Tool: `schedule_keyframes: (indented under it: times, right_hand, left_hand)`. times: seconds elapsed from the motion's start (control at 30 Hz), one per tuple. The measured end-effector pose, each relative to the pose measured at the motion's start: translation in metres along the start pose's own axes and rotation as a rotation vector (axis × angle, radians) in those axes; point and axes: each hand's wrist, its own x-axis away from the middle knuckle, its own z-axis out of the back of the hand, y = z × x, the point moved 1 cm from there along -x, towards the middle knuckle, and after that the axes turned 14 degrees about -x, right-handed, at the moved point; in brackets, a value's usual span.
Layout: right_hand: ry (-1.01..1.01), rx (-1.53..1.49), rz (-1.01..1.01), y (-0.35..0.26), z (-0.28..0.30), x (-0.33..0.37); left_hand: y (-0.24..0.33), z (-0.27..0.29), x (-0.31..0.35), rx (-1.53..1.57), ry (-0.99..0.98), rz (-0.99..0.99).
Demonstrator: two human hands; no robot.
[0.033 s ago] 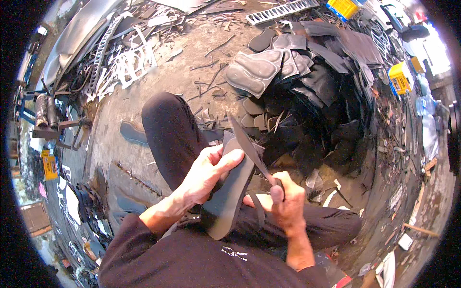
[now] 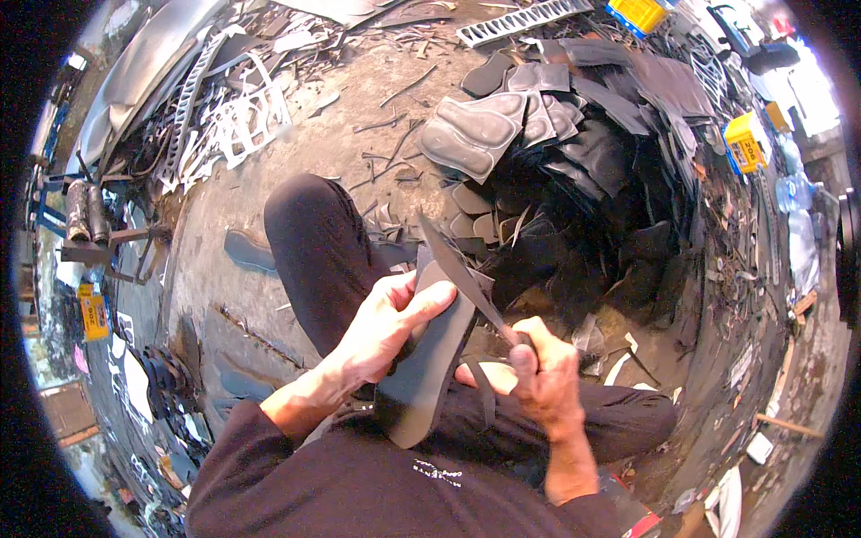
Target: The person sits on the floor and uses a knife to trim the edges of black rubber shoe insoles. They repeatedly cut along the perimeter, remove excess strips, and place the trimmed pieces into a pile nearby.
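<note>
My left hand is closed on a dark grey shoe sole, its thumb pressed flat on the upper face. The sole lies slantwise above my lap, its rounded end toward my body. In my right hand is the handle of a knife. The long, dark blade slants up to the left, across the sole's far end and close to my left thumb. A thin dark strip hangs beside the sole's right edge, below the blade. Part of the sole is hidden by my left fingers.
Beyond my right knee, a large heap of dark moulded sheets and soles covers the floor. White cut-out frames lie at the far left. Another sole is beside my left knee. Yellow boxes stand around, and scraps litter the ground.
My right hand has shifted slightly to the right and its grip has turned a little. The blade's tip sits slightly further left. The left hand and the sole stay put.
</note>
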Motion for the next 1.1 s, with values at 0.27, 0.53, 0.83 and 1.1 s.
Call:
schedule_keyframes:
  times: [0.27,0.53,0.83,1.1]
  right_hand:
    - [-0.446,-0.045,-0.009,-0.033,0.040,-0.058]
    - [0.050,-0.683,-0.350,-0.003,0.058,-0.054]
    - [0.314,-0.148,0.085,0.037,-0.077,-0.011]
    - [0.234,-0.036,0.055,0.043,-0.065,-0.005]
  left_hand:
    - [0.008,-0.027,-0.003,-0.218,-0.188,-0.141]
    - [0.023,0.034,-0.040,0.210,0.710,-0.462]
    - [0.025,-0.038,-0.042,0.401,0.504,-0.264]
    - [0.002,-0.026,-0.026,0.396,0.356,-0.208]
